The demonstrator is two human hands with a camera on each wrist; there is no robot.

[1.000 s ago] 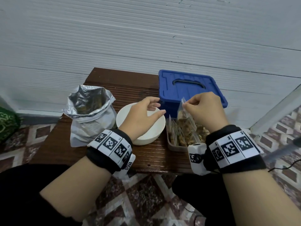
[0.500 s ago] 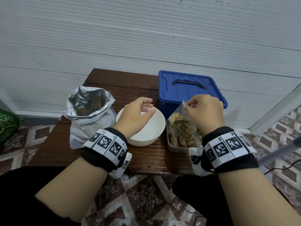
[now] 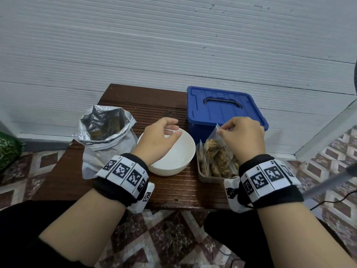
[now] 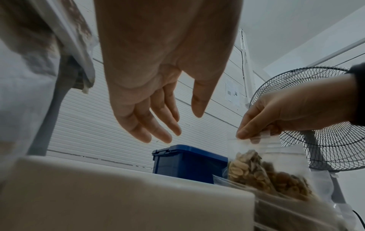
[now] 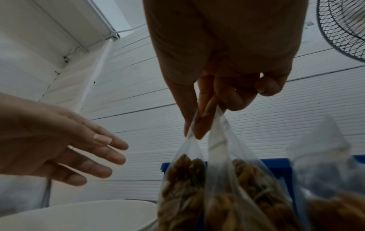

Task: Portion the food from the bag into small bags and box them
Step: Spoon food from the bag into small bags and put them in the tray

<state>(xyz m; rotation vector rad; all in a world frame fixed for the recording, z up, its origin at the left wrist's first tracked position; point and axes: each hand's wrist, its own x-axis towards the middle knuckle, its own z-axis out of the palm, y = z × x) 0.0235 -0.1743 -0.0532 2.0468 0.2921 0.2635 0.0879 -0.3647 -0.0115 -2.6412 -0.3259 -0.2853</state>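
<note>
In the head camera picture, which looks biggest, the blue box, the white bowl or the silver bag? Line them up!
1. blue box
2. silver bag
3. white bowl

Bag and bowl look close; the left hand hides part of the bowl.

Left wristband [image 3: 123, 172] — small "L3", "L4" by square code tags; other marks, wall notice [image 4: 233, 92] illegible

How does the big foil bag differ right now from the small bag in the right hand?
The foil bag is opaque silver; the small bag is clear, its food visible. The foil bag stands open and untouched on the table; the small bag is pinched at its top by the right hand, over the container. Both hold food.
</note>
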